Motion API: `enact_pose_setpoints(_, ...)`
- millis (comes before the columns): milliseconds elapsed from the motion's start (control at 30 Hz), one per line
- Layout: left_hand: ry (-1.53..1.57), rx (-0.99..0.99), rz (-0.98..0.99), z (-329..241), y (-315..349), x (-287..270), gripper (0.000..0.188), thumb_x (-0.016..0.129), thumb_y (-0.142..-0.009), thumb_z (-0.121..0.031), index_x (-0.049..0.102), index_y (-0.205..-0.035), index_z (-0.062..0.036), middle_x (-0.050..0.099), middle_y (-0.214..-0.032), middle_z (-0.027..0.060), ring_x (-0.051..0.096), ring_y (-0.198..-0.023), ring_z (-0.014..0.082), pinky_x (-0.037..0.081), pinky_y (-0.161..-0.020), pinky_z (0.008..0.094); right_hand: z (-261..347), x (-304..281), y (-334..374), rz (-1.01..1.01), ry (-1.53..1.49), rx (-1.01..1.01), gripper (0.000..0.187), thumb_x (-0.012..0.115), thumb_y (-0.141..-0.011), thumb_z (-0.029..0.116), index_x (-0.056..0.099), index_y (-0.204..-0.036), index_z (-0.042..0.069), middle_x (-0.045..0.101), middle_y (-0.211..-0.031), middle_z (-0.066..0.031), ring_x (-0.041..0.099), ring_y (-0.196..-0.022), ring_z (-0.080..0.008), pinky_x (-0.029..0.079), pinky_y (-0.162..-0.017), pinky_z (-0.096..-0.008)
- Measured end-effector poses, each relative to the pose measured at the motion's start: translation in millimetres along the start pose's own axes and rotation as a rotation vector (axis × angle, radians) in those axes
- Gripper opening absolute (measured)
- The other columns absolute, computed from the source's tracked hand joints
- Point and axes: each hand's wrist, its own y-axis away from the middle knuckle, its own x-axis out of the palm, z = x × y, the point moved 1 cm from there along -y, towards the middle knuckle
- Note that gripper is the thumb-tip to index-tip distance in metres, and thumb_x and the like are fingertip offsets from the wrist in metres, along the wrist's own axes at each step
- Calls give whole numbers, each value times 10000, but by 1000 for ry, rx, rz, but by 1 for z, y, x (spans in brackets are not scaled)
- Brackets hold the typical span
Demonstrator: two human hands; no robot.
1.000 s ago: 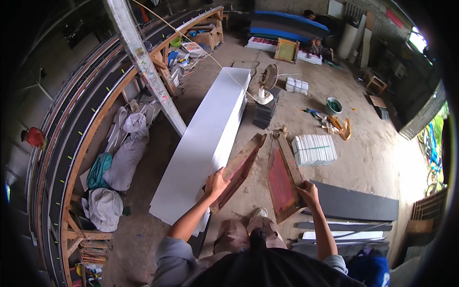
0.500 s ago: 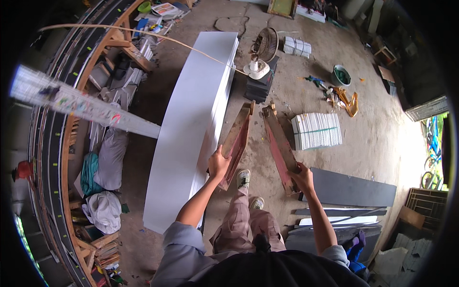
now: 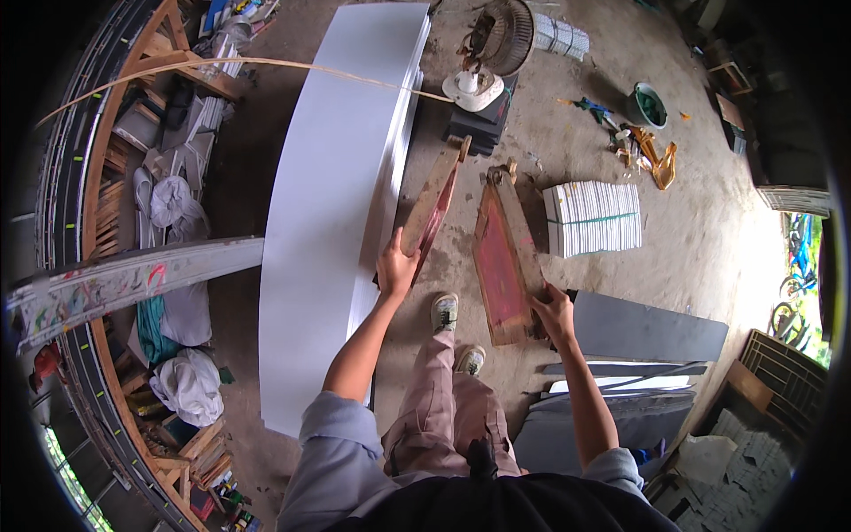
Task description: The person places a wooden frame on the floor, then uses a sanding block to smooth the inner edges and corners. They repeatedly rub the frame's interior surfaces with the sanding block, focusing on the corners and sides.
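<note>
We carry two pieces above the grey concrete floor (image 3: 700,222): a worn, rectangular brown wooden frame on the left (image 3: 432,188), seen nearly edge-on beside the right long edge of the tall stack of smooth white sheets (image 3: 341,168), and a matching brown wooden frame on the right (image 3: 502,262), its dull red panel turned toward us, near the left edge of the strapped block of white slabs (image 3: 594,218). By their look, we judge the wooden bars stiff, rough and unlikely to slip, and each piece light enough for one hand; the thin panels seem the fragile part, so the outer bars, away from the red, are the safest place to take hold. Our left hand (image 3: 397,264) grasps its outer bar toward the near end, the fingers parted about as wide as the wood and wrapped around it. Our right hand (image 3: 555,312) likewise grips its outer bar near the closest corner, thumb and fingers closed over the edge; we cannot see the fingertips on the hidden side.
</note>
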Motion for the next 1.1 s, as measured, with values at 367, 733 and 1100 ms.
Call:
enact_pose_setpoints(367, -64, -127, 65, 37, -12, 19, 610, 729, -720, -94, 445, -1257, -36, 599, -1084, 212, 586, -972, 404, 484, -831, 459, 3, 26, -48, -3, -1, -37, 593, 753, -703, 251, 570, -1185, -42, 689, -951, -177, 676, -840, -179, 515, -757, -288)
enact_pose_setpoints(733, -373, 143, 99, 48, 21, 0, 750, 597, -755, 37, 355, -1416, -223, 387, -1368, 95, 413, -1232, 323, 366, -1017, 444, 23, 25, -52, 8, 27, -12, 618, 764, -669, 261, 580, -1192, -12, 691, -955, -165, 676, -839, -184, 516, -772, -292)
enact_pose_setpoints(1100, -349, 101, 48, 43, 20, -2, 713, 607, -779, -27, 321, -1421, -144, 349, -1393, 150, 402, -1239, 347, 361, -1014, 457, -5, 2, -28, 24, -15, -41, 594, 766, -681, 255, 591, -1176, -22, 696, -906, -163, 673, -793, -156, 523, -730, -292)
